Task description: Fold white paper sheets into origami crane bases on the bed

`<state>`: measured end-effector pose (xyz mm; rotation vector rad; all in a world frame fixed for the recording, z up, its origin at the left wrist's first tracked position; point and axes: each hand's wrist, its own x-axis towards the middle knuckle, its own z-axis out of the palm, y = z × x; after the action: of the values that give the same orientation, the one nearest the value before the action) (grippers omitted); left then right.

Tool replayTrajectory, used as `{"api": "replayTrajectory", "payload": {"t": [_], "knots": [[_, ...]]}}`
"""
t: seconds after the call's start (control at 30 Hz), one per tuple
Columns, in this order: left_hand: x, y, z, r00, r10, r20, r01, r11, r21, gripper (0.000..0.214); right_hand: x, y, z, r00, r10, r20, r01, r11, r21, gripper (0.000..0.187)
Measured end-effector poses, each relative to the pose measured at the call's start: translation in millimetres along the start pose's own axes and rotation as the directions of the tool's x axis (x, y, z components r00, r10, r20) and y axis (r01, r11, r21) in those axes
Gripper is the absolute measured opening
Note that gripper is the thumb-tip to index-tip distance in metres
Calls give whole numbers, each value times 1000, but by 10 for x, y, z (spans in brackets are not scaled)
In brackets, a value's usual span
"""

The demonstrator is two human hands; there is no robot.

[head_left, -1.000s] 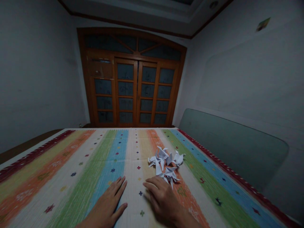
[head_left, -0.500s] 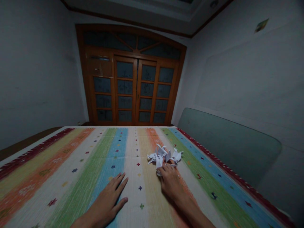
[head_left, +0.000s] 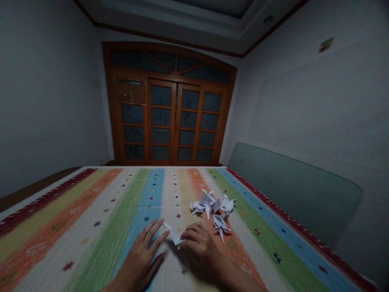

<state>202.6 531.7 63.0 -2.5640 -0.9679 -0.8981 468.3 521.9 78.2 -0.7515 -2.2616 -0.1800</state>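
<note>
Dim room w/ striped cloth (head_left: 91, 227), white paper cranes (head_left: 209, 205) bunched R of centre

Wooden double doors (head_left: 161, 117) w/ glass panes fill far end, grey walls (head_left: 45, 101) on both sides, small sticker (head_left: 325, 44) high on R wall. Padded grey-green panel (head_left: 294, 194) stands along R edge of cloth. Cloth has rainbow stripes + small crosses & stars; can't tell what's under it.

Cranes sit on cream/orange stripes: three close together, fourth crane (head_left: 220, 226) just nearer the person, near R hand (head_left: 199, 251). All white, folded, lying on cloth, none held.

L hand (head_left: 136, 255) low on blue/white stripes, L fingers (head_left: 153, 237) spread apart, tips at one end of folded white paper piece (head_left: 173, 234). R fingers (head_left: 191, 235) curled close together at paper's other end. Paper lies between both hands, tilted, well below the cluster; may be another crane, too blurred to tell. Both hands blurred too, so can't tell if R fingers clamp paper or only touch it.
</note>
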Motion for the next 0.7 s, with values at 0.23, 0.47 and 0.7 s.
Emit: {"api": "replayTrajectory", "payload": {"t": [0.23,0.47,0.7], "knots": [[33,10,29,984,112,138,-106,993,-45,27,-54,-72,145,1000,11,-1,-11,1000,-16,12],[-4,23,26,981,106,164,-80,984,-160,23,-90,-116,78,979,197,62,-205,962,182,37],[2,72,-62,976,92,197,-61,985,-159,25,-258,-44,228,971,230,-60,-213,953,217,43]]}}
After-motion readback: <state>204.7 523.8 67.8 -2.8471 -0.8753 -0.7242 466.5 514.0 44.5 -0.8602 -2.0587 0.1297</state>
